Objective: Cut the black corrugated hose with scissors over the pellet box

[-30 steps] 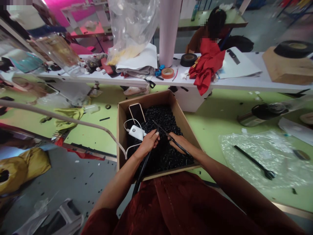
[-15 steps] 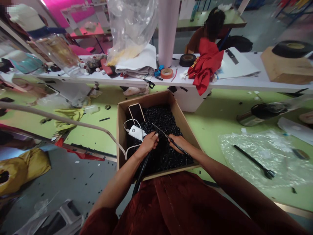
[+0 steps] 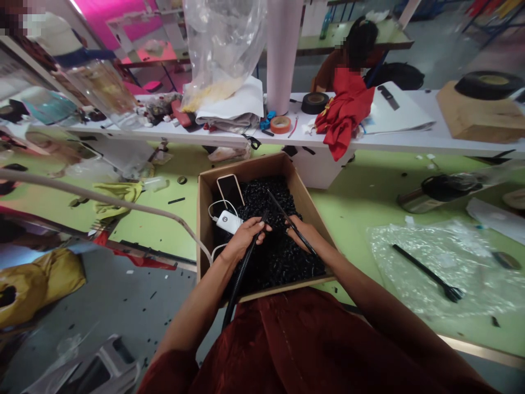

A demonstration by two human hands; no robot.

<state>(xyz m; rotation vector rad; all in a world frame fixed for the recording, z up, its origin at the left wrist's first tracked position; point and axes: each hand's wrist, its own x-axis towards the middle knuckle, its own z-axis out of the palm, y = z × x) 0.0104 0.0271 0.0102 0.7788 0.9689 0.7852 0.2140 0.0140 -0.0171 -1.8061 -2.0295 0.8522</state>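
Note:
A cardboard box holds a mass of small black pieces. Over it, my left hand is closed around a long black corrugated tube, whose upper end sticks out past the fingers and whose lower part runs down over the box's front edge. My right hand grips dark scissors, their blades pointing up and left near the tube's upper end. Beside my left hand lie a white power bank with a white cable and a phone, both inside the box.
Behind the box runs a white shelf with orange tape, red cloth and black tape rolls. At right are a plastic sheet and a flask. A grey hose crosses the left. A person sits beyond the shelf.
My left hand has turned and more of the tube's end shows above its fingers. The scissors and my right hand have shifted slightly right, the blades now apart from the left fingers.

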